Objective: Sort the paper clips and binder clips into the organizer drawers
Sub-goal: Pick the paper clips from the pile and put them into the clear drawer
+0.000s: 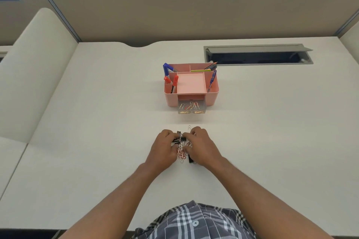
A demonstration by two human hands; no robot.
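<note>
A pink desk organizer (212,95) stands in the middle of the desk. Its clear drawer (191,107) is pulled out toward me and holds several paper clips. Nearer to me lies a small heap of rose-gold and silver paper clips (181,154) mixed with black binder clips (191,159). Both hands are on this heap. My left hand (163,149) pinches a black binder clip (180,138) at the heap's far side. My right hand (202,146) has its fingertips on clips in the heap; whether it grips one is unclear.
Pens, markers and pencils stand in the organizer's upper compartments (191,83). An open grey cable hatch (258,55) is set into the desk at the back right. Beige partition walls (174,9) close off the back and sides.
</note>
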